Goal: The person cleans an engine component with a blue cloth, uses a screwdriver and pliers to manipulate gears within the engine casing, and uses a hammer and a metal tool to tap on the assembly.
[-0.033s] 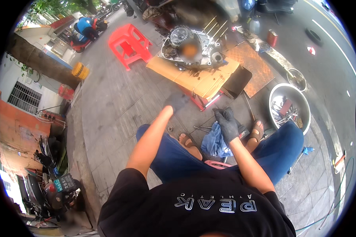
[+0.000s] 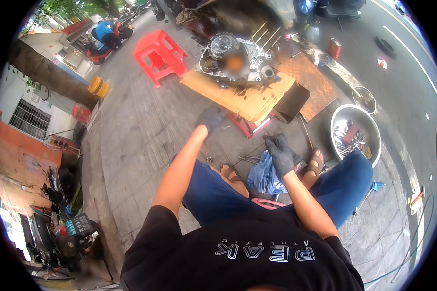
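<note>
My left hand (image 2: 211,120), in a dark grey glove, hangs over the paving just left of the cardboard; its fingers are blurred. My right hand (image 2: 280,154), gloved too, is held above a crumpled blue cloth (image 2: 263,175) with its fingers curled in. Whatever those fingers may hold is too small to make out. Ahead of both hands, an opened engine case (image 2: 251,60) with a toothed gear (image 2: 222,44) and several upright studs lies on a flattened cardboard box (image 2: 243,99). A red stand (image 2: 247,127) shows under the cardboard. Neither hand touches the engine.
A metal basin (image 2: 377,140) of tools stands at my right, near a smaller bowl (image 2: 364,99). Rods (image 2: 247,159) and a small ring-shaped part (image 2: 209,159) lie by my feet. There is a red plastic stool (image 2: 159,54) at the far left and a rusty plate (image 2: 308,85) beyond the box.
My left hand has moved a little up and to the left, away from the red stand. The right hand has hardly moved, and the engine stays in place.
</note>
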A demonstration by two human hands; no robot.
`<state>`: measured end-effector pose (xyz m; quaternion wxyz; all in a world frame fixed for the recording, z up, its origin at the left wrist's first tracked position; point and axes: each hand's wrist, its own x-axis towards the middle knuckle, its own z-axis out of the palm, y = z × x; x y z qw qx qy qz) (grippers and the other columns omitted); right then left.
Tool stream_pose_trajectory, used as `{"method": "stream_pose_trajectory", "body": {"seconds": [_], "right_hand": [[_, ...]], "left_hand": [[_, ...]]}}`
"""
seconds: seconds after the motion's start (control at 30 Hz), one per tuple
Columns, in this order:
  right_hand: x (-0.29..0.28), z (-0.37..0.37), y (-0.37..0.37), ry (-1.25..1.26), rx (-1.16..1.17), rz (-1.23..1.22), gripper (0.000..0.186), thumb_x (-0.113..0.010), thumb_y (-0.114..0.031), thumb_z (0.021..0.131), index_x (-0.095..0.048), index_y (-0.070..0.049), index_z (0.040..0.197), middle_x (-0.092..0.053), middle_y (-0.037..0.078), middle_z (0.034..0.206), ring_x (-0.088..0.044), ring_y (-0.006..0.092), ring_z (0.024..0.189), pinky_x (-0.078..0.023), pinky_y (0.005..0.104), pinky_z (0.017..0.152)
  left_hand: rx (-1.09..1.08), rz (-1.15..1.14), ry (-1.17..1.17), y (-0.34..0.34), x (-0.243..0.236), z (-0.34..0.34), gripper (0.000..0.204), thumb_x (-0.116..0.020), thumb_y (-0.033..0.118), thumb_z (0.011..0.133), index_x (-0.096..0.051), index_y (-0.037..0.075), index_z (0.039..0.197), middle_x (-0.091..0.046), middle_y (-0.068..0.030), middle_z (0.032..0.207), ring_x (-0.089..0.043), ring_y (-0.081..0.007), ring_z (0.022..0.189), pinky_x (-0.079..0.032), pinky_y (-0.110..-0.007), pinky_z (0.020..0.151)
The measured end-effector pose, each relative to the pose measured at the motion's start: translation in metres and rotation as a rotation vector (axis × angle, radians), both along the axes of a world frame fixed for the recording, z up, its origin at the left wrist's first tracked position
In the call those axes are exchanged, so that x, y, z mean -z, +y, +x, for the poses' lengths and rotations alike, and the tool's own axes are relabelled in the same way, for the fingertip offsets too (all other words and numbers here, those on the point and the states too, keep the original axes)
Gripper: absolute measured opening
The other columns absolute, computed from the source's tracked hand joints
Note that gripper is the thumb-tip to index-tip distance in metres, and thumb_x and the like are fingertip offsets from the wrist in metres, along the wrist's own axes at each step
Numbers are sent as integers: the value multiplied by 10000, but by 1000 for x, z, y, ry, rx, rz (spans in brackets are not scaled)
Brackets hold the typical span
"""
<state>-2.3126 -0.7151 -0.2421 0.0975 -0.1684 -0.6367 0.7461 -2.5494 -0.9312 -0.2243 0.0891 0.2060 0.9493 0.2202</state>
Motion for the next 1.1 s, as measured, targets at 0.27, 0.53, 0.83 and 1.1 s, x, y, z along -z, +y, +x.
{"method": "stream_pose_trajectory", "body": {"seconds": [0.27, 0.53, 0.83, 1.1], "right_hand": [[24, -27, 74, 76, 100, 215, 294, -621, -245, 945, -670, -9, 1113, -692, 73, 960, -599, 125, 818, -474, 270, 752], [-67, -105, 163, -141, 124, 669, 437, -608, -393, 888, -670, 0, 1067, -710, 140, 932, -667, 218, 876, -500, 329, 780], [-94, -294, 209, -71, 170, 541, 553, -623, -460, 815, -641, -37, 1170, -684, 149, 1078, -643, 249, 925, -482, 356, 851], [-113, -399, 216, -161, 157, 224, 542, -723, -358, 830, -556, -96, 1275, -592, 83, 1194, -591, 216, 1007, -504, 348, 826]], "left_hand": [[-130, 290, 208, 23, -101, -100, 379, -622, 386, 838, -695, 60, 1016, -691, -172, 1036, -652, -317, 1007, -486, -399, 863], [194, -230, 213, 22, -86, -201, 427, -613, 435, 836, -642, 182, 1178, -666, -121, 1157, -617, -315, 1100, -468, -433, 933], [161, -359, 253, 49, -106, -170, 398, -591, 402, 848, -640, 147, 1149, -664, -127, 1149, -626, -324, 1072, -484, -442, 898], [284, -370, 217, 42, -113, -174, 550, -628, 521, 794, -631, 118, 1168, -626, -148, 1217, -595, -340, 1123, -463, -448, 932]]}}
